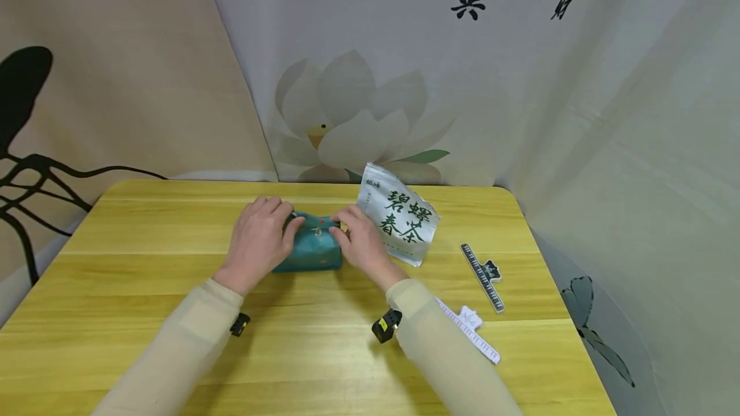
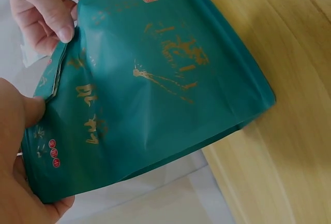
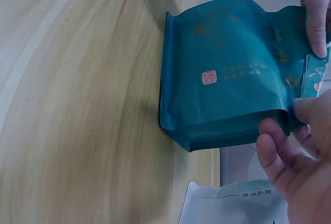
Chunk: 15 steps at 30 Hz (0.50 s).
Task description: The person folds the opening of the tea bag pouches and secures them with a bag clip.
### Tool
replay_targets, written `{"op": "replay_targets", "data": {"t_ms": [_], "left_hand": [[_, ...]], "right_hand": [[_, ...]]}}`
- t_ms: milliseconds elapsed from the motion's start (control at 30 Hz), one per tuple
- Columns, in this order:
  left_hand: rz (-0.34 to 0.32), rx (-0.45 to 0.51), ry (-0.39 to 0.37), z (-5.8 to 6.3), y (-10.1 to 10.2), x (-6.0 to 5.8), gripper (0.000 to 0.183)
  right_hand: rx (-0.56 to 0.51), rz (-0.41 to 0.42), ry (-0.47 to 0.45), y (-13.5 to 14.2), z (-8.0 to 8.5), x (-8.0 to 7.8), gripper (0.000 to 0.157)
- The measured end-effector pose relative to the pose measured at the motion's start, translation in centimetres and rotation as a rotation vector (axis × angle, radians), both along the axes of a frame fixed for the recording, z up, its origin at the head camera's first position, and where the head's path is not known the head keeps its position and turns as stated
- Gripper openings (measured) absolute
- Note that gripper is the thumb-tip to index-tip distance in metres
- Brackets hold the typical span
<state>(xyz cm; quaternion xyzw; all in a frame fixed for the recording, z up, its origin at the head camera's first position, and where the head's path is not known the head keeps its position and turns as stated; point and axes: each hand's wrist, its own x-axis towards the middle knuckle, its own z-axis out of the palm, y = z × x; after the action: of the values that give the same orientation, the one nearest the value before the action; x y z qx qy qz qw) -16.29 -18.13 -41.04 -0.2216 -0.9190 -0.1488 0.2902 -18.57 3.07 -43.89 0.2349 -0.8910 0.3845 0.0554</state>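
Observation:
A teal pouch point(image 1: 315, 252) with gold print and small red seals stands on the wooden table, its top edge folded over. At the pouch's left top corner my left hand point(image 1: 261, 239) pinches the fold, thumb on the near side. My right hand point(image 1: 363, 244) pinches the same fold at the right corner. In the left wrist view the folded flap point(image 2: 56, 76) lies between both thumbs. The right wrist view shows the pouch front point(image 3: 222, 79) and the right hand's fingers point(image 3: 282, 154) against its side. What lies inside the pouch is hidden.
A white pouch point(image 1: 399, 217) with green characters stands just right of my right hand. Farther right lie a black ruler-like clip point(image 1: 482, 278) and a white one point(image 1: 471, 332), the latter partly behind my right sleeve. A printed curtain point(image 1: 370, 82) hangs behind the table's far edge.

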Motion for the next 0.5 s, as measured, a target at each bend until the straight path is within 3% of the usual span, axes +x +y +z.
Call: {"op": "replay_targets", "data": {"t_ms": [167,500], "left_hand": [[-0.001,0.012,-0.006,-0.01,0.05,-0.05,0.017],[-0.03,0.124,-0.049,0.12,-0.23,0.08,0.023]], "right_hand": [[-0.006,-0.003,-0.001,0.08,-0.02,0.1,0.016],[-0.017,0.0,0.021,0.14,-0.17,0.07,0.015]]}}
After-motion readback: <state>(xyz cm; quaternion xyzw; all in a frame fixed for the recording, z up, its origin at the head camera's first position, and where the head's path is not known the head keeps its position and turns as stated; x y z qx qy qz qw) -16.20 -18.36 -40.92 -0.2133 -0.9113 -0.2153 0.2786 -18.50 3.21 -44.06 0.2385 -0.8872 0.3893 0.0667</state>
